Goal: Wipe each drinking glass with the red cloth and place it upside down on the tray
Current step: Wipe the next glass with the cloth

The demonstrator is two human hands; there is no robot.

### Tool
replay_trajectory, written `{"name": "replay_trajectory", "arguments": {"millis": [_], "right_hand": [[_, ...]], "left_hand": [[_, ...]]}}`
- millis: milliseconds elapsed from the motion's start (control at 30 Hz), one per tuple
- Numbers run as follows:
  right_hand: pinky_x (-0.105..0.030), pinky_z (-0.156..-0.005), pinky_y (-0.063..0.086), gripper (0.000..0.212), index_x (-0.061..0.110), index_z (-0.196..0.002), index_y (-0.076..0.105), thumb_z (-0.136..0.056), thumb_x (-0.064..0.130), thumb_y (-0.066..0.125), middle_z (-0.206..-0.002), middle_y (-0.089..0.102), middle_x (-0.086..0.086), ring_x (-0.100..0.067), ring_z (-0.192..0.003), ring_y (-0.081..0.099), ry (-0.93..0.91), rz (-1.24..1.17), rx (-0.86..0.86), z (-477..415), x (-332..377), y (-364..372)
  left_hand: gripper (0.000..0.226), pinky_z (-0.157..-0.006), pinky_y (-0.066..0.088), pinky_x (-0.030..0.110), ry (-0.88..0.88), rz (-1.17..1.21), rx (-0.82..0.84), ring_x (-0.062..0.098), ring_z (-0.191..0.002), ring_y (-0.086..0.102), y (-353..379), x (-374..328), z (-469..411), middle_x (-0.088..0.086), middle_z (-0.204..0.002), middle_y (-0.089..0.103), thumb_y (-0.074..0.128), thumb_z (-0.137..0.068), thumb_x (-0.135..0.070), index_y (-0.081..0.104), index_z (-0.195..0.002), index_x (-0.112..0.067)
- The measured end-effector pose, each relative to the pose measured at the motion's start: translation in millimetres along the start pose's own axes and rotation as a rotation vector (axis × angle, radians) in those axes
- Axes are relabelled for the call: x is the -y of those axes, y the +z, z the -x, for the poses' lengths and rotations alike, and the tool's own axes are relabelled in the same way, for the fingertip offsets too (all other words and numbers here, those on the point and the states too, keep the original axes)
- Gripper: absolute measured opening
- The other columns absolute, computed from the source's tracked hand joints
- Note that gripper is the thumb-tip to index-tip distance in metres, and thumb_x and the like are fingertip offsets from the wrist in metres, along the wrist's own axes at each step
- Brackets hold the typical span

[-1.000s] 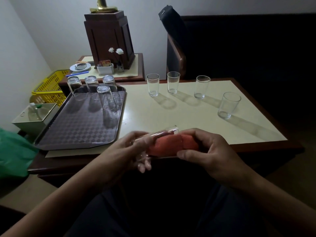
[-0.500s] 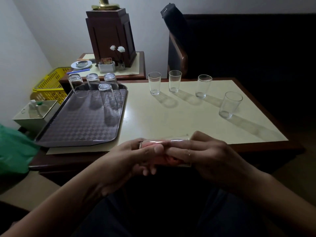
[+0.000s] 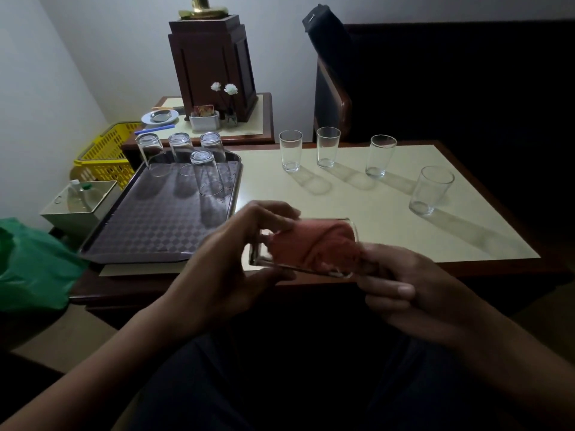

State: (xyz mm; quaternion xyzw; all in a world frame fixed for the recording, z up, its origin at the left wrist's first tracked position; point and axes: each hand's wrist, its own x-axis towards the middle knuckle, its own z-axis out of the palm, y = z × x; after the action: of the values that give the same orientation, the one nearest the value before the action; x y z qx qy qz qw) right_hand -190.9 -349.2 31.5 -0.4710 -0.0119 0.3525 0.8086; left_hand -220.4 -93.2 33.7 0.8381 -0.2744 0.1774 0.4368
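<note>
The drinking glass under treatment (image 3: 292, 259) lies on its side in mid-air above the near edge of the counter (image 3: 342, 209), base to the left and mouth to the right. The red cloth (image 3: 314, 241) is packed inside it and fills most of the interior, with an end coming out at the mouth. The left hand (image 3: 227, 269) grips the base end, fingers curled over the top and thumb beneath. The right hand (image 3: 417, 293) is curled at the mouth end, holding the protruding end of the cloth. To the left, the patterned tray (image 3: 149, 237) sits on the counter and carries four inverted glasses: three in a row at its far edge (image 3: 149, 154) (image 3: 182, 152) (image 3: 213, 147) and one just in front of them (image 3: 207, 174). Four upright glasses stand on the bare counter to the right, two close together (image 3: 291, 150) (image 3: 326, 147), a third further right (image 3: 379, 155) and a fourth nearer the right edge (image 3: 431, 191). Beyond the tray are a yellow basket (image 3: 105, 154) and a side table (image 3: 249, 132) bearing a dark wooden box (image 3: 214, 66).
</note>
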Motion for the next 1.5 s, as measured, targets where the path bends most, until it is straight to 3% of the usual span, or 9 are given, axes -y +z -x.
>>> {"name": "replay_trajectory", "arguments": {"millis": [100,300,433,500,667,833,1033,1300,1500], "right_hand": [[-0.015,-0.040,0.037,0.030,0.014,-0.067,0.068,-0.093,0.020,0.055,-0.063,0.049,0.005,-0.003,-0.043,0.042,-0.112,-0.041,-0.170,-1.4,12.9,-11.2],[-0.054,-0.091,0.064,0.023,0.009,-0.108,0.064,-0.112,0.016,0.042,-0.121,0.073,-0.016,-0.034,-0.110,0.076,-0.434,0.284,-0.480,-9.2,20.9,-36.2],[-0.030,-0.099,0.057,0.018,0.039,-0.113,0.052,-0.101,0.051,0.046,-0.155,0.051,0.018,0.005,-0.121,0.064,-0.565,1.019,-0.424,-0.9,-3.1,-23.4],[-0.018,-0.107,0.050,0.015,0.036,-0.112,0.051,-0.105,0.050,0.053,-0.164,0.041,0.019,0.011,-0.138,0.049,-0.590,1.051,-0.238,-0.7,-19.5,-14.7],[-0.039,-0.100,0.062,0.035,0.013,-0.112,0.060,-0.088,0.001,0.083,-0.161,0.051,0.005,-0.010,-0.142,0.057,-0.893,1.113,-0.191,-1.1,-25.2,-12.9],[-0.044,-0.102,0.061,0.058,0.009,-0.124,0.069,-0.074,0.011,0.097,-0.150,0.060,-0.003,-0.020,-0.138,0.061,-0.990,1.215,-0.223,-0.6,-16.2,-17.6],[-0.039,-0.099,0.060,0.047,0.020,-0.121,0.070,-0.079,0.016,0.092,-0.112,0.080,0.004,-0.017,-0.105,0.077,-0.567,0.923,-0.155,-2.6,-15.3,-20.0],[-0.025,-0.068,0.065,0.050,0.002,-0.117,0.070,-0.097,0.048,0.064,-0.103,0.077,-0.016,-0.018,-0.077,0.077,0.264,0.284,0.221,-7.8,-23.9,-24.2],[-0.034,-0.098,0.061,0.044,0.019,-0.135,0.067,-0.092,0.018,0.080,-0.131,0.074,0.004,-0.017,-0.122,0.072,-0.480,0.829,-0.003,-7.5,-21.0,-22.3]], "left_hand": [[0.059,-0.087,0.061,0.033,-0.200,0.093,-0.093,0.019,-0.106,0.070,-4.7,11.3,1.8,-0.016,-0.127,0.064,0.090,-0.070,-0.021,0.055,-0.117,-0.026],[0.057,-0.071,0.059,0.029,-0.567,0.422,-0.053,0.026,-0.081,0.070,-7.9,20.9,3.4,0.014,-0.115,0.074,0.090,-0.078,-0.025,0.060,-0.123,-0.008],[0.064,-0.048,0.048,0.022,-0.774,0.756,-0.072,0.021,-0.058,0.062,4.7,16.9,-2.2,0.025,-0.100,0.073,0.080,-0.079,-0.036,0.058,-0.122,0.006],[0.086,-0.041,0.043,0.020,-0.870,0.835,-0.047,0.018,-0.050,0.059,11.7,16.3,-3.5,0.027,-0.092,0.067,0.090,-0.065,-0.052,0.059,-0.120,0.007],[0.083,-0.038,0.039,0.018,-0.942,0.913,0.205,0.016,-0.046,0.053,6.6,21.3,2.9,0.028,-0.085,0.062,0.095,-0.057,-0.059,0.072,-0.108,0.002],[0.065,-0.054,0.040,0.023,-0.778,0.783,0.425,0.027,-0.063,0.045,0.9,15.0,3.9,0.028,-0.091,0.059,0.087,-0.079,-0.041,0.060,-0.115,0.006],[0.061,-0.087,0.055,0.060,-0.520,0.393,0.291,0.050,-0.097,0.065,5.9,5.4,9.2,0.014,-0.112,0.070,0.096,-0.072,-0.013,0.062,-0.123,-0.016],[0.058,-0.087,0.057,0.027,-0.138,0.040,0.158,0.015,-0.112,0.070,4.4,0.7,7.2,-0.010,-0.131,0.068,0.093,-0.068,-0.025,0.068,-0.120,-0.026],[0.051,-0.050,0.047,0.036,-0.619,0.402,0.288,0.033,-0.059,0.062,10.5,1.2,6.9,0.019,-0.079,0.070,0.080,-0.078,-0.048,0.065,-0.110,-0.010]]}}
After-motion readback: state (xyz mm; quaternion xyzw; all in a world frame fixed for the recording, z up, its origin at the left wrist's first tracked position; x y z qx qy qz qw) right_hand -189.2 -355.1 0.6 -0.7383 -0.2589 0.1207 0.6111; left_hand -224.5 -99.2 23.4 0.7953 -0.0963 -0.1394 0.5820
